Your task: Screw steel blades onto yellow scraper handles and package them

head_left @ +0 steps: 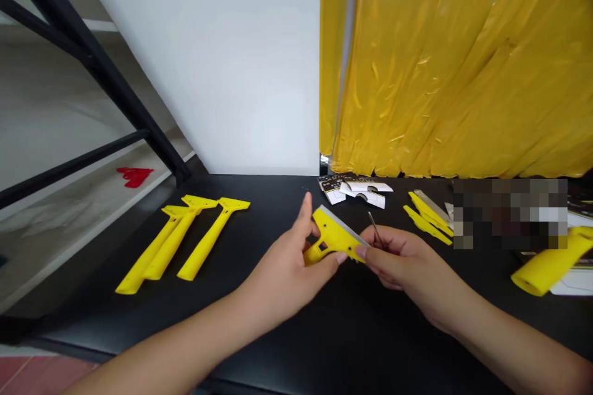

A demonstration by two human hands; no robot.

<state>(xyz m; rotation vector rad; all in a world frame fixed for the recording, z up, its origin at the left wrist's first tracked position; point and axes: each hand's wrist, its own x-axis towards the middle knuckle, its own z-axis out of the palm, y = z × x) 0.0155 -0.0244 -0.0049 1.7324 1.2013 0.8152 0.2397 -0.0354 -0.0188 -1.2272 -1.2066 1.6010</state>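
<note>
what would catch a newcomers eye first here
The yellow plastic scraper held between the left hand and right hand comes first, at the centre of the view, with a metal blade along its top edge. Three long yellow scraper handles lie on the black table to the left. A large crumpled yellow sheet fills the upper right.

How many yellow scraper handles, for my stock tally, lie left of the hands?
3, on the black table: leftmost handle, middle handle touching it, right handle apart. None looks hidden.

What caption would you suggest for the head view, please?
Left hand holds a yellow scraper head; right hand pinches a thin metal rod.
</note>
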